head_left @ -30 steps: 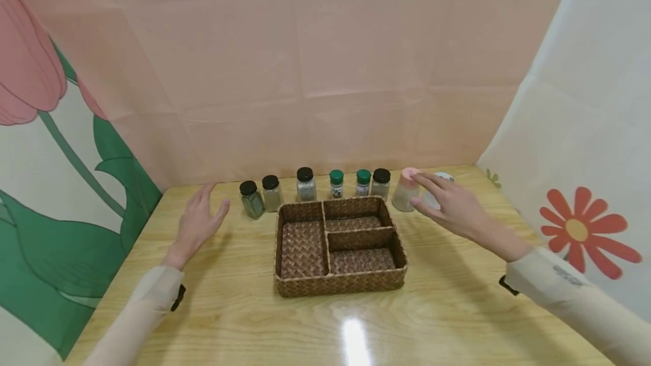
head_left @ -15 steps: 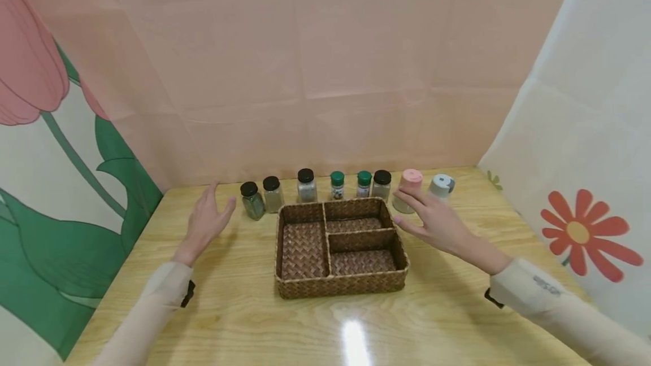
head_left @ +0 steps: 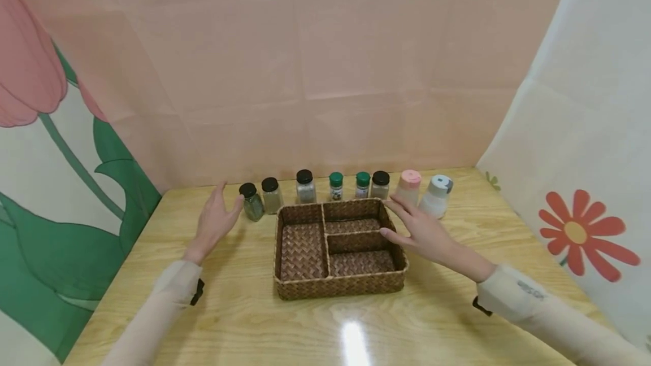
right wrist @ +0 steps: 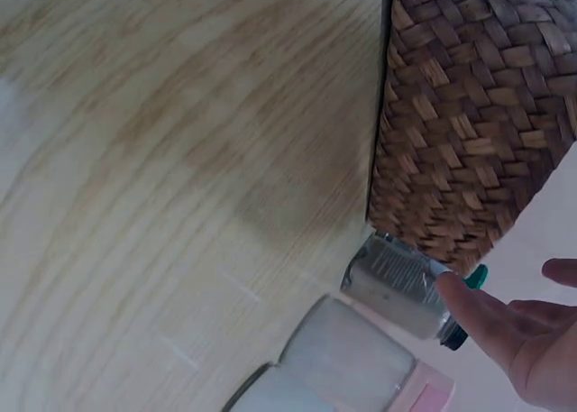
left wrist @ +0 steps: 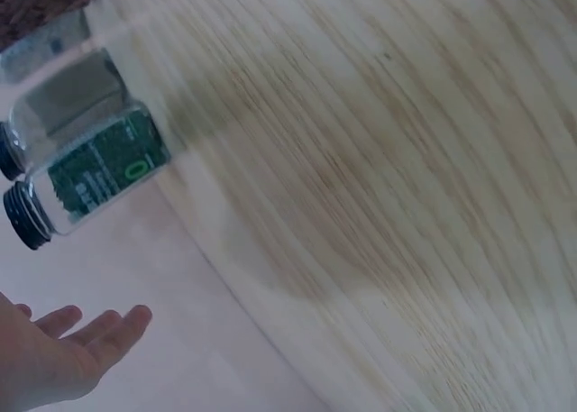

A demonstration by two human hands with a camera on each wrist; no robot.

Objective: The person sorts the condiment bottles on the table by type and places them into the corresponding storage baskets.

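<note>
My left hand (head_left: 213, 222) hovers at the left with fingers extended and thumb apart, holding nothing. Closest to it is a glass jar of green herbs (head_left: 253, 207) with a black lid; the left wrist view shows its green label (left wrist: 104, 164). Beside that jar stands a second black-lidded jar (head_left: 272, 199). My right hand (head_left: 424, 236) reaches over the right side of a woven basket (head_left: 341, 285) with three compartments, its fingers loosely extended and holding nothing. Whether it touches the rim, I cannot tell. Behind that hand are a pink-capped container (head_left: 408, 188) and a white-capped one (head_left: 435, 199).
Along the back of the wooden table (head_left: 244, 321) stand another black-lidded jar (head_left: 306, 188), two small green-capped bottles, one (head_left: 336, 187) left of the other (head_left: 362, 186), and a further black-lidded jar (head_left: 380, 186). A pink cloth (head_left: 325, 72) hangs behind them.
My right hand has moved left from the pink-capped container to the basket's right side, uncovering the white-capped container. My left hand has shifted right, nearer the herb jar. The basket and jars stay put.
</note>
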